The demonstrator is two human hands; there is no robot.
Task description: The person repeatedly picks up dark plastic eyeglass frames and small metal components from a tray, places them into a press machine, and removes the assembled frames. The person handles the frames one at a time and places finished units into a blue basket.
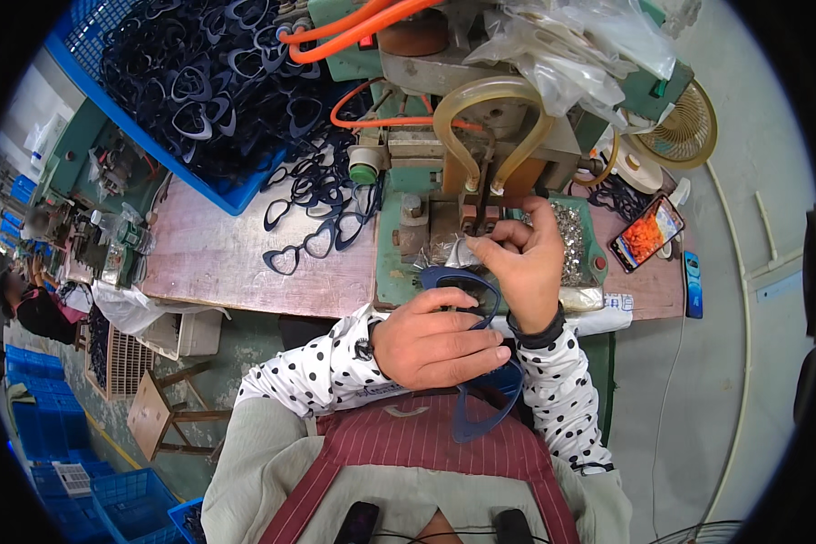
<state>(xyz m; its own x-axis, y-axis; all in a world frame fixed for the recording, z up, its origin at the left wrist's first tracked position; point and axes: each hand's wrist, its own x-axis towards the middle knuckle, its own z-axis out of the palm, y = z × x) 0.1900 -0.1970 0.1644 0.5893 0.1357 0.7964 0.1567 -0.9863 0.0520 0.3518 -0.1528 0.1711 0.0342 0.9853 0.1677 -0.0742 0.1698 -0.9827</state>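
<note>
White sleeves [335,367] with black polka dots, dark wristband [539,334], maroon pinstriped apron [426,444], grey top [254,471]

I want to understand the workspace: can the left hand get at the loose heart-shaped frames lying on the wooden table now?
Probably not at once. The left hand is gripping the dark blue frame near the body. The heart-shaped frames lie uncovered on the table to its left, so the path looks free once it lets go.

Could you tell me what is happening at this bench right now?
A person in polka-dot sleeves grips a dark blue heart-shaped frame with the left hand, while the right hand reaches to the green bench machine. More frames lie on the wooden table and fill a blue crate.
</note>
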